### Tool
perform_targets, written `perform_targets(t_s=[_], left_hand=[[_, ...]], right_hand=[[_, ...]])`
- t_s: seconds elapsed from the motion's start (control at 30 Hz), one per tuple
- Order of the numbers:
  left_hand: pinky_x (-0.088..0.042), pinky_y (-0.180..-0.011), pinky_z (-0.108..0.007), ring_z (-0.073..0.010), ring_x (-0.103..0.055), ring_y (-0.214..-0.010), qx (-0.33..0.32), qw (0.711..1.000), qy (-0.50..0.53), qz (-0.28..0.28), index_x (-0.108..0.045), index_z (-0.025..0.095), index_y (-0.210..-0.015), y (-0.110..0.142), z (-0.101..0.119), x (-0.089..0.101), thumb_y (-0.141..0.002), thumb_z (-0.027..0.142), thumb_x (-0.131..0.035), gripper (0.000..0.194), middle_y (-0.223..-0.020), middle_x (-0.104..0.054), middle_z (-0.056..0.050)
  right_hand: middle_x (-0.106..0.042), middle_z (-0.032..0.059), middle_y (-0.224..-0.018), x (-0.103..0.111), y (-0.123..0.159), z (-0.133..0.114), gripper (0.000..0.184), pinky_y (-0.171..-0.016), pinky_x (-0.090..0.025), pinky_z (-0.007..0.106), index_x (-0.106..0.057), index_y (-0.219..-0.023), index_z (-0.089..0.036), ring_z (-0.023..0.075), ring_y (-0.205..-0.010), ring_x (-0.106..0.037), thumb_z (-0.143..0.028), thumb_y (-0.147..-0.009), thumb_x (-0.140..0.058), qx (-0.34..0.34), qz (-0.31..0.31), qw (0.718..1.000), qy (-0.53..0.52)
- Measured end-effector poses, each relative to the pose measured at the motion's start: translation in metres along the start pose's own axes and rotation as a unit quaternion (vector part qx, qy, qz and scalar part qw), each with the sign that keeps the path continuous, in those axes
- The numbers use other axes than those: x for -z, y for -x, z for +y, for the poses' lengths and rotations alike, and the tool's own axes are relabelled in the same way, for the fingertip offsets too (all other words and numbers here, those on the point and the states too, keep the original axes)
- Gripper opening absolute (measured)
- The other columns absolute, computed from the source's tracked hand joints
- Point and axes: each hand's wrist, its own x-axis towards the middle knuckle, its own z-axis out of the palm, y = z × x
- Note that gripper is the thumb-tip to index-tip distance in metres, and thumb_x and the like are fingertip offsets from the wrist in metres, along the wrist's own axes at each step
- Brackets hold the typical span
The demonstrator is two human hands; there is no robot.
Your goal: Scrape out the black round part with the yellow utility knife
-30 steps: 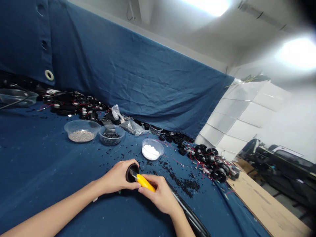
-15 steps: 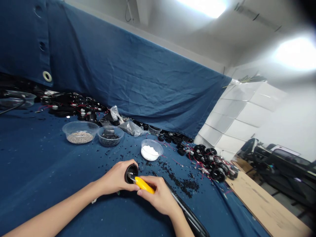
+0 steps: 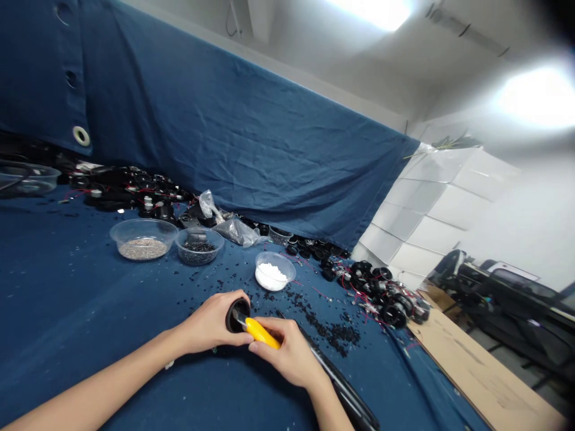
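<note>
My left hand [image 3: 215,323] is closed around a round black plastic cup-shaped part [image 3: 236,315], its open mouth turned toward the right. In my right hand [image 3: 287,353] is a yellow-handled utility knife [image 3: 262,333], gripped between thumb and fingers. The knife's metal tip reaches into the mouth of the black part; how far it touches the inner wall is hard to see. Beside and partly behind my right wrist lies a long glossy black tube [image 3: 344,386] on the blue cloth.
Clear plastic bowls hold white pieces [image 3: 272,275], small black pieces [image 3: 199,246] and greyish-brown bits [image 3: 142,248]. Loose black bits [image 3: 336,336] are scattered on the blue cloth [image 3: 81,311]. Heaps of black parts with red wires [image 3: 381,293] lie along the back and right. A plastic bag [image 3: 238,230] lies behind the bowls.
The whole view has shifted slightly. Both hands keep their grips, and the knife tip stays in the black part with only a slight change in its angle.
</note>
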Motion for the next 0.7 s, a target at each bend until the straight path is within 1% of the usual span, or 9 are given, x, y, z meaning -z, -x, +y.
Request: perform_targets(t_s=[0.17,0.37,0.7], left_hand=[[-0.039,-0.067,-0.025,-0.0167,-0.056,-0.074,0.000,1.000,-0.004,-0.001,-0.056,0.021,-0.093,-0.0007,0.0003,-0.0002,-0.065,0.040,-0.075,0.039,-0.082,-0.062,0.003],[-0.039,-0.065,-0.024,-0.0158,-0.055,-0.072,0.003,1.000,-0.002,-0.006,-0.056,0.021,-0.092,0.0003,0.0005,-0.0003,-0.067,0.039,-0.073,0.036,-0.080,-0.062,0.004],[-0.039,-0.066,-0.025,-0.0168,-0.056,-0.073,-0.004,1.000,-0.005,-0.008,-0.056,0.021,-0.092,-0.0009,0.0008,0.0003,-0.065,0.041,-0.074,0.038,-0.082,-0.063,0.003]], right_hand=[[-0.068,-0.0014,-0.086,0.0000,-0.0001,-0.0012,0.020,-0.068,-0.040,0.023,-0.073,-0.099,-0.018,0.0160,-0.075,-0.055,-0.025,-0.080,-0.068,0.004,0.000,1.000,0.009],[-0.069,-0.0012,-0.090,-0.0001,0.0001,-0.0001,0.020,-0.070,-0.041,0.023,-0.072,-0.099,-0.018,0.0162,-0.077,-0.057,-0.025,-0.081,-0.067,0.008,0.004,1.000,0.022],[-0.065,-0.0027,-0.079,0.0008,0.0004,-0.0007,0.021,-0.063,-0.037,0.021,-0.073,-0.098,-0.018,0.0137,-0.070,-0.051,-0.030,-0.081,-0.068,0.013,0.001,0.999,0.029]])
